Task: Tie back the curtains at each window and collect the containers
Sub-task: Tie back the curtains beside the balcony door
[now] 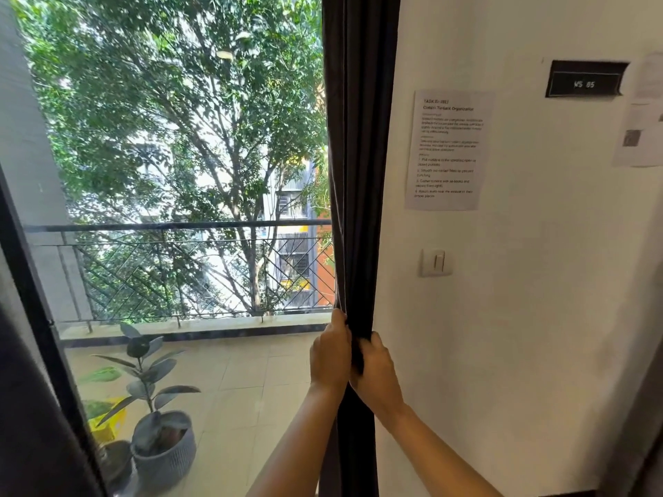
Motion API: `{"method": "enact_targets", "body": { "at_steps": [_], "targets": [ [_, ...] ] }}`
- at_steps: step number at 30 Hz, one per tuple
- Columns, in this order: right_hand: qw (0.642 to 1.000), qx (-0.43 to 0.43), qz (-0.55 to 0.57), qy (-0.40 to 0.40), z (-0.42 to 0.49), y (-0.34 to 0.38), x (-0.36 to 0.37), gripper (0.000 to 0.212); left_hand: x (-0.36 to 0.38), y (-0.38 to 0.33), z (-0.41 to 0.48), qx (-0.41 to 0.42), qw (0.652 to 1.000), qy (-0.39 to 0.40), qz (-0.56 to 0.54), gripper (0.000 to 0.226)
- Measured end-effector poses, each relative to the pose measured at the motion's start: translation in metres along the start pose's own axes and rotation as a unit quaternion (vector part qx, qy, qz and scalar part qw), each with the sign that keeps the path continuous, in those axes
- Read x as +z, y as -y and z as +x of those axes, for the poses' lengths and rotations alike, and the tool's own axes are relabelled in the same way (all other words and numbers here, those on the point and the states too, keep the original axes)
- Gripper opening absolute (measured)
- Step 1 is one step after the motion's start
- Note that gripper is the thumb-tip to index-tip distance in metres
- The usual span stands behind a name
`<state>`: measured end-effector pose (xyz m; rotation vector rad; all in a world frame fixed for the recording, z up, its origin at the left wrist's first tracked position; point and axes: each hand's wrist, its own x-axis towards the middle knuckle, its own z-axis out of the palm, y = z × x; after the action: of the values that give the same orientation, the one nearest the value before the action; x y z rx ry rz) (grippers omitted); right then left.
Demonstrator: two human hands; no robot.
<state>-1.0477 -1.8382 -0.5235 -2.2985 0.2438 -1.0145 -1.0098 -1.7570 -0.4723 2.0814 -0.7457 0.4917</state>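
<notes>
Both hands gather the dark curtain (358, 174).
At lower centre of the frame, left hand (330, 356) and right hand (376, 371) grip the bunched fabric, fingers curled round it, beside the white wall (520, 317).

It was a room in an upstairs flat. Left of the fingers (339, 319), a glass door (107, 195) looked onto a tiled balcony (258, 374) with a metal railing (179, 226) and a potted plant (158, 407). A dark curtain (358, 174) rose above the fingers; up to their right a white wall (538, 317) carried a light switch (436, 261) and a taped printed sheet (448, 148)
</notes>
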Motion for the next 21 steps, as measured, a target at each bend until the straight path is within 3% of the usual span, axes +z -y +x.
{"method": "enact_targets", "body": {
  "at_steps": [6,10,14,21],
  "targets": [
    [0.995,-0.006,0.017,-0.098,-0.013,-0.006,0.003,0.028,-0.003,0.005,0.000,-0.020,0.997,0.005,-0.077,0.007],
    [0.990,0.038,0.108,-0.085,-0.011,0.005,-0.002,0.045,-0.006,0.005,-0.003,-0.018,0.994,0.003,-0.110,0.015],
    [0.989,0.039,0.119,-0.084,-0.011,0.011,-0.002,0.054,-0.009,0.006,-0.003,-0.013,0.994,0.010,-0.112,0.012],
    [0.989,0.021,0.125,-0.083,-0.008,0.011,-0.001,0.049,-0.013,0.012,-0.006,0.015,0.990,0.039,-0.132,0.020]
  ]
}}
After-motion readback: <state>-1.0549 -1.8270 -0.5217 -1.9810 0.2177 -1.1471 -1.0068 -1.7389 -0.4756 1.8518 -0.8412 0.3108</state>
